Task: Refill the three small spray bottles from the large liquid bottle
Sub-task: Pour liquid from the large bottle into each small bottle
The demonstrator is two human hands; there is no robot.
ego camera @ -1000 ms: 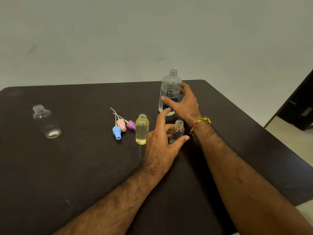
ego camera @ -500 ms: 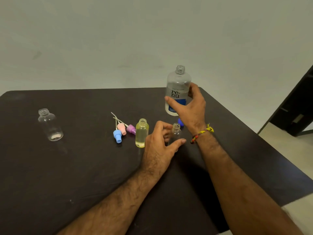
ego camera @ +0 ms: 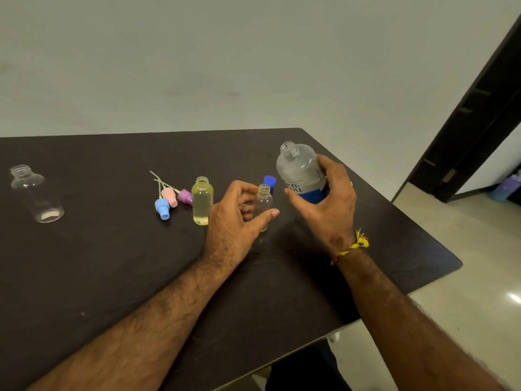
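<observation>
My right hand (ego camera: 327, 210) grips the large clear bottle (ego camera: 300, 170) with a blue label, lifted off the table, uncapped and tilted left. My left hand (ego camera: 235, 218) holds a small empty clear spray bottle (ego camera: 264, 197) upright between thumb and fingers. The big bottle's mouth is just up and right of the small bottle's neck. A small bottle with yellowish liquid (ego camera: 202, 200) stands open to the left. A third small empty bottle (ego camera: 35, 193) stands at the far left.
Three spray heads, blue (ego camera: 162, 208), pink (ego camera: 170, 196) and purple (ego camera: 184, 196), lie with their tubes left of the yellowish bottle. A blue cap (ego camera: 269, 180) sits behind the held small bottle. The dark table (ego camera: 98, 263) ends close on the right; a dark door frame (ego camera: 479, 108) stands beyond.
My right hand has lifted the large bottle off the table and tilted its neck leftward toward the small bottle. My left hand has stayed on the small bottle. The blue cap has come into sight.
</observation>
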